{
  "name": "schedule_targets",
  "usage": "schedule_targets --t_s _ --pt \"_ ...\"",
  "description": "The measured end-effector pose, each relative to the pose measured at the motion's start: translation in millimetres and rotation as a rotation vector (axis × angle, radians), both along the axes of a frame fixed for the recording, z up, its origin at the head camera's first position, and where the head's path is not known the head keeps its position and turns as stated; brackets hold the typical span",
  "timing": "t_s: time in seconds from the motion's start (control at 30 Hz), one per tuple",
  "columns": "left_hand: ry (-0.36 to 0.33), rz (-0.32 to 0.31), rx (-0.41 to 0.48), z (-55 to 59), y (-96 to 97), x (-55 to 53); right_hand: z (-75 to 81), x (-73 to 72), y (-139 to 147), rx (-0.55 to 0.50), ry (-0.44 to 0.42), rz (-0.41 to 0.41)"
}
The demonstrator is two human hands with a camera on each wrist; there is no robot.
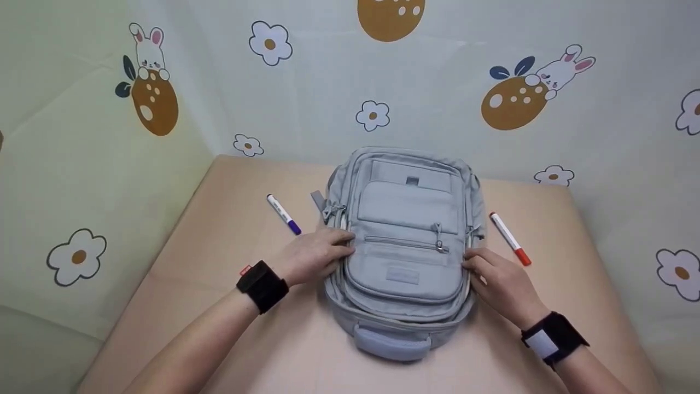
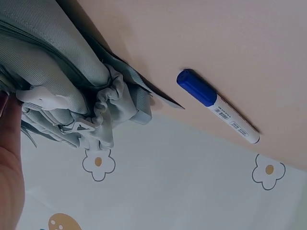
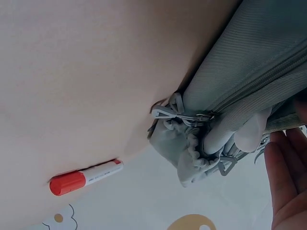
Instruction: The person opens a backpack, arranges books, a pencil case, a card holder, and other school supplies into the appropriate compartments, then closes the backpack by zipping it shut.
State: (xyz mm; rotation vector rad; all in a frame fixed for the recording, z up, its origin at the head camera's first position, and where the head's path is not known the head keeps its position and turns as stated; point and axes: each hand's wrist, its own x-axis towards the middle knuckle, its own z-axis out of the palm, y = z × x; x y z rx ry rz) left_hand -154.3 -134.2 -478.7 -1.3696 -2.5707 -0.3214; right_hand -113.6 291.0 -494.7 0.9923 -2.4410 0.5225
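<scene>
A grey-blue backpack (image 1: 407,208) lies on its back on the table, its top handle (image 1: 392,343) toward me. My left hand (image 1: 314,253) grips the left edge of its front section, with fingertips over the front panel. On the opposite edge, my right hand (image 1: 500,279) pinches the same section between thumb and fingers. Something white (image 2: 45,98) shows in the gap behind the front section in the left wrist view. A similar white piece (image 3: 253,132) appears in the right wrist view; what these are I cannot tell. Part of each hand is cut off in its wrist view.
A white marker with a blue-purple cap (image 1: 284,214) lies left of the backpack. To the right lies a white marker with a red cap (image 1: 510,239). The beige table (image 1: 219,219) meets a pale patterned cloth wall (image 1: 322,93) behind and at both sides.
</scene>
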Motion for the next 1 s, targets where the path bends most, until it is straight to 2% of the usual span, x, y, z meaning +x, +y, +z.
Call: schedule_targets --t_s 0.23,0.37,0.53,0.7,0.83,0.93,1.0 --pt "-0.103 0.078 -0.014 -0.4 3.1 4.5 -0.9 3.6 2 -0.01 -0.056 -0.024" --pt "-0.13 0.108 -0.002 -2.3 5.8 6.0 -3.2 3.0 1 -0.014 -0.066 -0.009" --pt "-0.152 0.119 0.012 -4.6 8.7 7.0 0.3 2.1 -6 0.032 -0.059 -0.036" --pt "-0.15 0.116 -0.004 -1.3 8.9 6.4 15.1 1.7 -18 0.09 -0.091 -0.04" --pt "-0.131 0.102 -0.021 6.3 8.2 3.4 29.2 1.3 -38 0.172 -0.109 -0.024" --pt "-0.099 0.095 0.001 13.1 8.7 -1.5 38.6 2.5 -60 0.236 -0.119 0.015" --pt "-0.069 0.123 0.042 17.6 9.4 -7.1 43.7 4.3 -77 0.269 -0.126 0.051"
